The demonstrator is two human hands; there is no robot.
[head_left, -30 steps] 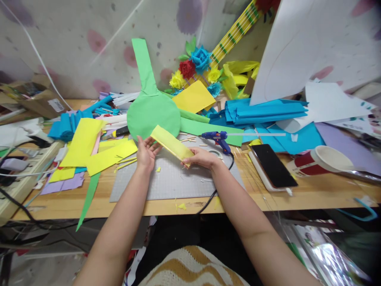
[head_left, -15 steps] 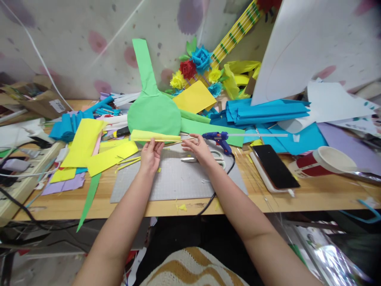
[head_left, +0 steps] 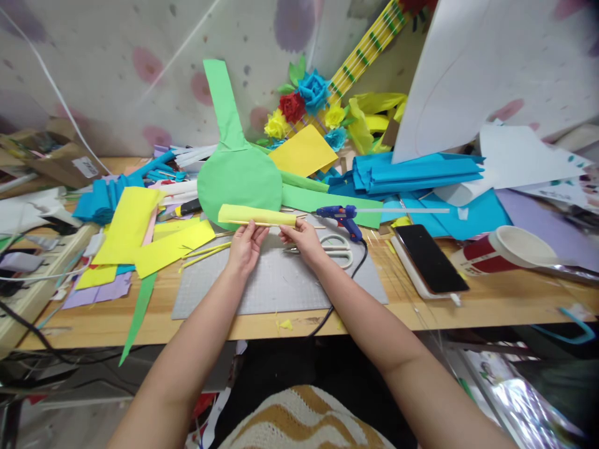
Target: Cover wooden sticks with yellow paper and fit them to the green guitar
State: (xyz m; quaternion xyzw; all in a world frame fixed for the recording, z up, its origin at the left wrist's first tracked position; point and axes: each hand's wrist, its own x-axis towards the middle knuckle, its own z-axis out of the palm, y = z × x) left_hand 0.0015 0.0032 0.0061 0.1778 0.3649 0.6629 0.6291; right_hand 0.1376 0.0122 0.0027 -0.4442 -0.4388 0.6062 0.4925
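Between both hands is a strip of yellow paper [head_left: 262, 215], held roughly level above the grey cutting mat [head_left: 271, 287], with a thin stick along its lower edge. My left hand [head_left: 248, 246] pinches that edge near the middle. At the right end, my right hand [head_left: 304, 240] is closed on the same paper. Behind the strip lies a green paper disc with a long neck [head_left: 239, 178]. A blue glue gun [head_left: 342, 217] rests just right of my right hand, and scissors [head_left: 341, 249] lie partly hidden beneath that hand.
Yellow paper pieces [head_left: 175, 246] and yellow-wrapped sticks [head_left: 206, 254] lie to the left. A phone [head_left: 431, 257] and a paper cup [head_left: 500, 252] stand on the right. Folded blue paper [head_left: 416, 173] and paper flowers [head_left: 313, 90] are at the back. A black cord [head_left: 353, 280] crosses the mat.
The yellow strip has shifted to the right and shows more of its face. My right hand has come closer to my left and now grips the strip's right end.
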